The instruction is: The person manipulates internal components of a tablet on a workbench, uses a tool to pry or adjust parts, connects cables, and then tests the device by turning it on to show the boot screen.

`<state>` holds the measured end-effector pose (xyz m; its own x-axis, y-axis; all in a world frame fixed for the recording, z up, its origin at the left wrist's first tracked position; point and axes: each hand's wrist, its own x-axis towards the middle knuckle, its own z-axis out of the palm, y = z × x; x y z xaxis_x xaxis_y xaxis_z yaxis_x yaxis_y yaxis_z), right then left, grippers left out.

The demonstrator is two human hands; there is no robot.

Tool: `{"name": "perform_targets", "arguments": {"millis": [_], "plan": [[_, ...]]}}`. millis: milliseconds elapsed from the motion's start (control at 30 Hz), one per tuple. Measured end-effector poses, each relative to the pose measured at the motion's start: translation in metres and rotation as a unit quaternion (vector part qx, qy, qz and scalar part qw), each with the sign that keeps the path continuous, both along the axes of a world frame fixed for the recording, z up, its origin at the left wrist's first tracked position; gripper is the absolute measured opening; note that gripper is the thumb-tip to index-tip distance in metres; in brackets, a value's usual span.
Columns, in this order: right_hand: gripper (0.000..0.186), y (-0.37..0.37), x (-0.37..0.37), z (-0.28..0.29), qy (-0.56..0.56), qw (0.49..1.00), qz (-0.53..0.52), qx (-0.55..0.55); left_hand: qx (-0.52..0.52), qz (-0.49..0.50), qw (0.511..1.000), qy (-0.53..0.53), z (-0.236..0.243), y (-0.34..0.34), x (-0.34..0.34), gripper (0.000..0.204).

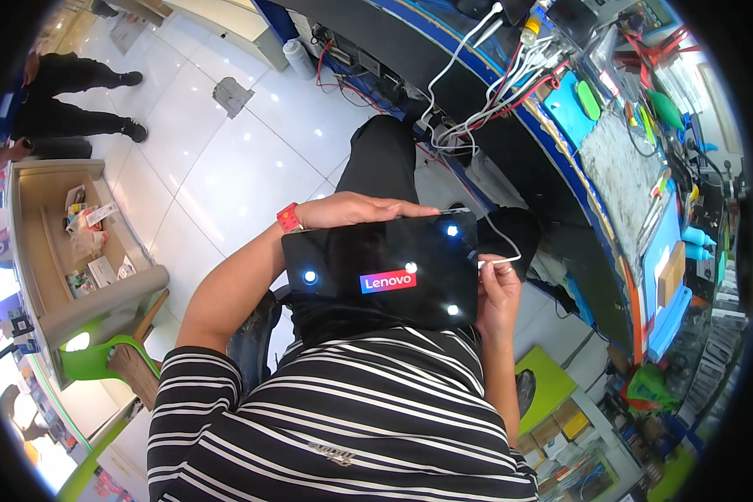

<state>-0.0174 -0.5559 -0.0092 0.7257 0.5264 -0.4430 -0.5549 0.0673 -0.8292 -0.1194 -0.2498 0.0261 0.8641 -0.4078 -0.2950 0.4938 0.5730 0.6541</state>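
Observation:
A black tablet (pixel 343 289) lies across my lap, its screen facing up. A small red-and-blue lit rectangle glows on the dark glass, among reflections of ceiling lamps. My left hand (pixel 360 209), with a red band at the wrist, grips the tablet along its far long edge, fingers stretched toward the far right corner. At the right short edge, my right hand (pixel 499 293) pinches the plug end of a white cable (pixel 510 258). Whether the plug sits fully in the tablet's port is hidden by my fingers. The cable loops up toward the workbench.
A cluttered workbench (pixel 611 159) curves along the right, with a blue mat (pixel 571 109), tools and bundled white cables (pixel 519 71). A brown open-fronted cabinet (pixel 58 309) and green chair (pixel 100 360) stand left. Another person's legs (pixel 75 92) show at far left. A white bottle (pixel 297 58) stands beyond my knees.

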Motion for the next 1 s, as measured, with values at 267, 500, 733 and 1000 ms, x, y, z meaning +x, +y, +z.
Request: {"name": "perform_targets", "arguments": {"millis": [267,500,733,1000], "plan": [[0.013,0.001,0.000,0.002,0.036,0.999,-0.006,-0.031,0.006,0.001,1.000,0.009,-0.003,-0.001,0.002,0.054],[0.013,0.002,0.002,0.004,0.083,0.996,-0.007,-0.020,0.018,0.001,1.000,0.023,-0.003,-0.003,0.002,0.053],[0.014,-0.002,0.005,0.003,0.071,0.997,0.009,0.008,0.027,0.001,1.000,0.009,-0.003,-0.003,0.005,0.055],[0.016,0.001,0.003,0.008,0.077,0.996,0.010,0.033,0.040,-0.004,0.999,0.001,0.000,0.000,0.006,0.058]]}}
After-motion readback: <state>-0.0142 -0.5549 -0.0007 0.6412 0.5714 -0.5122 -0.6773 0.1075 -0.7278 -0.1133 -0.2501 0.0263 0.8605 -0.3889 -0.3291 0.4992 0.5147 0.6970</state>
